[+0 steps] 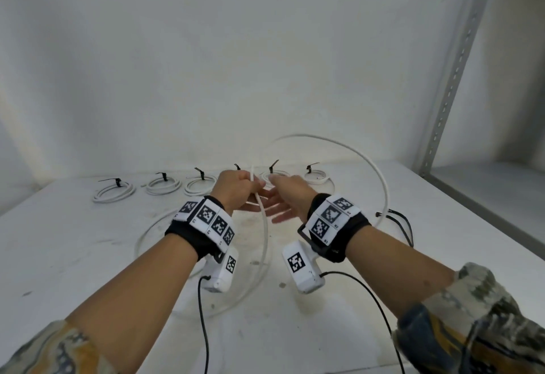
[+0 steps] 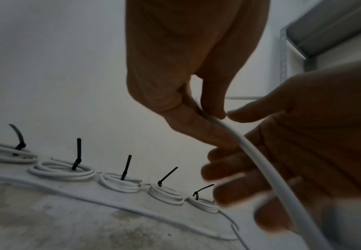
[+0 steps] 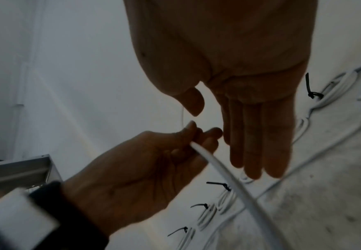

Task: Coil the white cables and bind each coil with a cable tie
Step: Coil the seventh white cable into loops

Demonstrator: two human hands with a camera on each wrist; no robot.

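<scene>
Item: loose white round-sheathed cable (image 1: 263,226), uncoiled. Landmark for all placings: the back row of finished white cable coils bound with black cable ties (image 1: 165,183), lying on the white, scuffed table top (image 1: 339,329) against the wall.

Position of item: in front of the row, on the person's side. One end stands up just above the left hand (image 1: 236,189), in front of the middle of the row. From there the cable's long axis runs down and toward the person, between the two wrists, then sweeps in a wide slack loop on the table top. A second high arc (image 1: 368,167) rises over the right end of the row and drops to the table right of the right hand (image 1: 287,196). Whether it joins the held length cannot be told.

Left hand: thumb and fingers (image 2: 213,108) curled round the cable near its end, pinching it; the grip shows in both wrist views.

Right hand: fingers (image 3: 258,135) straight and together, palm turned toward the left hand, just beside the cable and holding nothing. Whether its fingertips touch the sheath cannot be told; the left wrist view is blurred there.

Governing relation: the free run lies below and nearer than the pinch, across the open right palm. By judgement, the right hand is better placed to take that run and bring round the first turn, with the left hand as anchor.

Progress, judged: six bound coils in the row; this cable not yet coiled. Loose black cable ties (image 1: 398,220) lie right of the right wrist.
</scene>
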